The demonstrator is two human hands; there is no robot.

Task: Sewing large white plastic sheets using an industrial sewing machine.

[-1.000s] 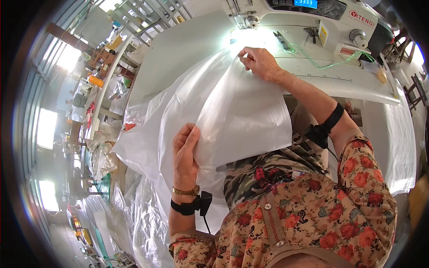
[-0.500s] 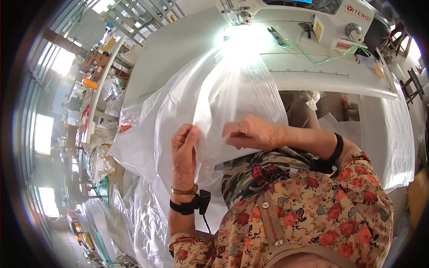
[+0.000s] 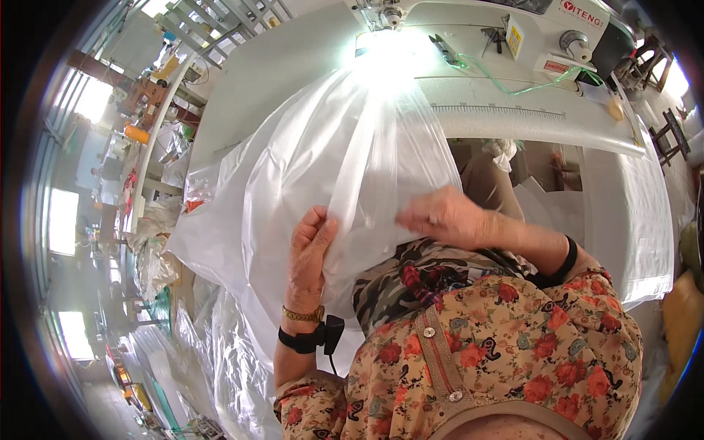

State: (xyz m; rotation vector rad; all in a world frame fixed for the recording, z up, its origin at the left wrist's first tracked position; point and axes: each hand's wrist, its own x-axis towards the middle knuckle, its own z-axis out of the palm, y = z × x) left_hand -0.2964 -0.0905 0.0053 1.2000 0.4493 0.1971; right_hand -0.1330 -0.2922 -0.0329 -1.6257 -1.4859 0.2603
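White, translucent sheet [image 3: 293, 169] fans down from the bright patch under the head of your sewing machine [image 3: 477, 16], spreads over the front of the table [image 3: 249, 88] and hangs toward your lap. Its far end is gathered narrow in the glare, which hides whether the needle or foot bears on it. Long folds run from there toward you.

Your left hand [image 3: 312, 246] has thumb and bent fingers closed on a fold of the sheet, left of its middle and well apart from the machine's head. Your right hand [image 3: 447, 218] is over the sheet's right part, close to the camouflage cloth [image 3: 389, 286] on your lap, fingers pointing left. It is blurred, so I cannot tell whether it grasps the sheet, brushes it or only hangs above it.

Judging by this, the step in hand is arranging the near part of the sheet while its far end lies at the machine. The next move would call for a sure hold on the right side, with the folds evened between your hands and slack kept from bunching toward the glare. The snips [image 3: 442, 50] and green thread [image 3: 506, 89] lie right of the lit patch, and would best stay clear of the sheet.
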